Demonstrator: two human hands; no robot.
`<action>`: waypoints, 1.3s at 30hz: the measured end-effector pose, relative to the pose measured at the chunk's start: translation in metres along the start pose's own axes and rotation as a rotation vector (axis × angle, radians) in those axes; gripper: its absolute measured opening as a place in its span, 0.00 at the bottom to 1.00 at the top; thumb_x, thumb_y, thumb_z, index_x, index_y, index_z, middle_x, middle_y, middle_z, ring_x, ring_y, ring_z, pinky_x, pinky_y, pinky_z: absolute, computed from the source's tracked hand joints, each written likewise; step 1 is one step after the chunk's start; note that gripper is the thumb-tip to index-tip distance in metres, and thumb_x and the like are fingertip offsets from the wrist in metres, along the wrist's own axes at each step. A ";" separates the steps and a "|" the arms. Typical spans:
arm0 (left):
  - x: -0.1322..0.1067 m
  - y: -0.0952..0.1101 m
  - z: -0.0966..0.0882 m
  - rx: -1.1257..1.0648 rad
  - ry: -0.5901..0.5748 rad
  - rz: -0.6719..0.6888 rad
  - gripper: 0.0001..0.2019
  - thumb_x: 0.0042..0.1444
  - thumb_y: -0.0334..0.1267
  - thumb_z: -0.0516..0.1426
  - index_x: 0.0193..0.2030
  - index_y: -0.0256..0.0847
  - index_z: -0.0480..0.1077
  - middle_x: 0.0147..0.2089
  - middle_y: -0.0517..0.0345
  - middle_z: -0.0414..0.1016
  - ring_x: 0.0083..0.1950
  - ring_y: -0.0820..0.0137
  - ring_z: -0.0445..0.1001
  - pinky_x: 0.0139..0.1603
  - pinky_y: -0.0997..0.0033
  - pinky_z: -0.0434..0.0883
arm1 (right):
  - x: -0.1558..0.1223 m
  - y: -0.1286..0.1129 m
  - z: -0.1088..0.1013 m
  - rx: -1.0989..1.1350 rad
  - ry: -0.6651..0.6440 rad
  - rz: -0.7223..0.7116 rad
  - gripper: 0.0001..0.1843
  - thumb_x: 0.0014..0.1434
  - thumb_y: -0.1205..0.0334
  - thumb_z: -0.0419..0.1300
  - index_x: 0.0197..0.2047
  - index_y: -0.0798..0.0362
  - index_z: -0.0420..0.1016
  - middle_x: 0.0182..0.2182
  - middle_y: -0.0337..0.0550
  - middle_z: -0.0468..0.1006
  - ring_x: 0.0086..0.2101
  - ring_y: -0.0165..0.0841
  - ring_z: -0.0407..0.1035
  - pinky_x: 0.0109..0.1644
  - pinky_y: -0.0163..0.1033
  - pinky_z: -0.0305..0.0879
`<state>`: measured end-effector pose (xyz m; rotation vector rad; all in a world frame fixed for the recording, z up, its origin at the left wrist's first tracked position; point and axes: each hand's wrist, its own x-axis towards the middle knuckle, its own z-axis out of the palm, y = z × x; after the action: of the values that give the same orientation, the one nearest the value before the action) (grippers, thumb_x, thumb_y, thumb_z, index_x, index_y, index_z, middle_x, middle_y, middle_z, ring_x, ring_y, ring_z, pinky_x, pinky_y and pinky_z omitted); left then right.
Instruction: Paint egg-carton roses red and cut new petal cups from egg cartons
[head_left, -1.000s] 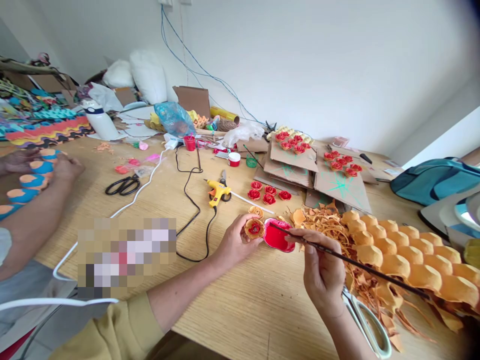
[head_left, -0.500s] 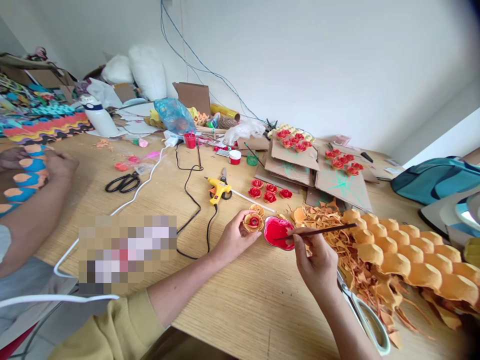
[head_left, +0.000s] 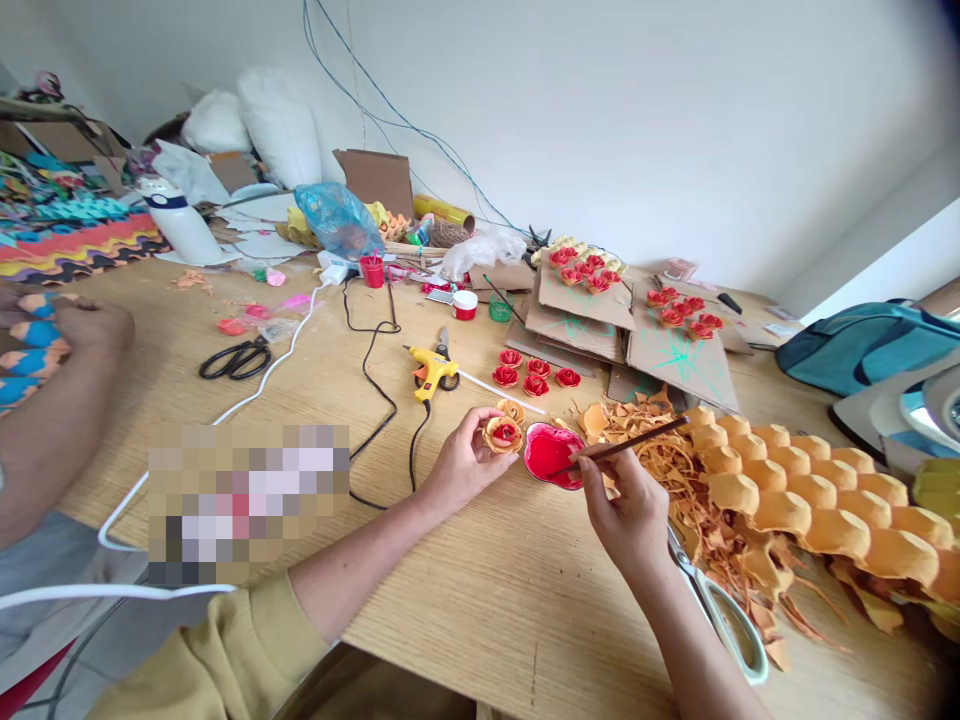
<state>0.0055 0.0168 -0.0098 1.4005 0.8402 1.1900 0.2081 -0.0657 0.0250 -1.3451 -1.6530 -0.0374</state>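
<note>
My left hand is closed around an orange paper flower whose centre is painted red. In my right hand is a thin dark paintbrush, pinched near its lower end. The brush tip dips into a small dish of red paint between my two hands. Just behind the held flower lies an unpainted orange flower. Farther back on the table, several red-painted flowers sit in a group.
A yellow glue gun lies left of the flowers. At right are orange scraps, an orange egg tray and pale-handled scissors. Cardboard sheets bear more red flowers. Another person's hand holds a blue-and-orange egg-tray piece at left.
The view has shifted slightly, so everything sits a little farther left. My left hand has tipped the flower somewhat; the brush stays in the paint dish.
</note>
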 end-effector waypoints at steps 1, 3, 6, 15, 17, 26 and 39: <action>0.000 0.000 0.000 -0.005 -0.011 0.002 0.24 0.49 0.36 0.68 0.52 0.41 0.68 0.51 0.53 0.80 0.50 0.64 0.82 0.52 0.64 0.80 | 0.001 0.000 0.000 -0.009 0.001 -0.001 0.08 0.70 0.58 0.59 0.39 0.49 0.73 0.30 0.38 0.82 0.28 0.32 0.79 0.31 0.34 0.72; 0.000 0.001 0.000 -0.002 -0.022 0.015 0.23 0.50 0.36 0.67 0.53 0.40 0.70 0.54 0.50 0.79 0.53 0.63 0.81 0.54 0.63 0.80 | 0.002 -0.001 0.000 -0.022 0.004 0.000 0.09 0.70 0.57 0.59 0.37 0.49 0.73 0.29 0.38 0.82 0.27 0.32 0.79 0.29 0.33 0.71; -0.001 0.002 0.000 0.016 -0.031 0.011 0.24 0.51 0.36 0.67 0.56 0.40 0.70 0.58 0.47 0.78 0.55 0.62 0.81 0.54 0.64 0.80 | 0.003 0.000 0.000 0.005 -0.014 0.026 0.08 0.70 0.58 0.59 0.38 0.49 0.74 0.28 0.38 0.83 0.26 0.32 0.80 0.25 0.32 0.70; -0.004 0.006 0.000 0.054 -0.065 -0.029 0.25 0.51 0.40 0.70 0.55 0.41 0.69 0.52 0.48 0.81 0.52 0.61 0.81 0.53 0.63 0.79 | -0.006 -0.003 -0.006 0.329 0.139 -0.039 0.07 0.71 0.67 0.56 0.49 0.48 0.71 0.42 0.44 0.83 0.39 0.36 0.82 0.43 0.42 0.79; -0.006 0.005 0.000 0.070 -0.070 -0.002 0.27 0.51 0.40 0.70 0.56 0.41 0.69 0.53 0.48 0.80 0.53 0.61 0.81 0.54 0.63 0.78 | -0.008 -0.009 -0.008 0.387 0.123 -0.139 0.08 0.71 0.69 0.54 0.50 0.49 0.71 0.43 0.46 0.83 0.45 0.38 0.81 0.48 0.46 0.78; -0.013 0.010 0.002 0.266 -0.087 0.152 0.24 0.53 0.38 0.69 0.56 0.42 0.70 0.55 0.47 0.78 0.53 0.61 0.80 0.53 0.63 0.78 | -0.013 -0.032 -0.004 0.420 -0.095 -0.279 0.14 0.70 0.73 0.52 0.54 0.49 0.69 0.47 0.49 0.82 0.45 0.37 0.81 0.47 0.43 0.79; -0.018 0.010 0.003 0.330 -0.089 0.181 0.23 0.54 0.33 0.66 0.55 0.42 0.67 0.50 0.53 0.75 0.46 0.66 0.77 0.47 0.67 0.77 | -0.014 -0.035 0.001 0.189 -0.176 -0.487 0.15 0.70 0.73 0.53 0.58 0.52 0.68 0.47 0.57 0.82 0.44 0.36 0.81 0.44 0.39 0.80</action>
<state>0.0023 -0.0027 -0.0039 1.8166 0.8901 1.1495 0.1797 -0.0886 0.0325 -0.8011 -2.0467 -0.0490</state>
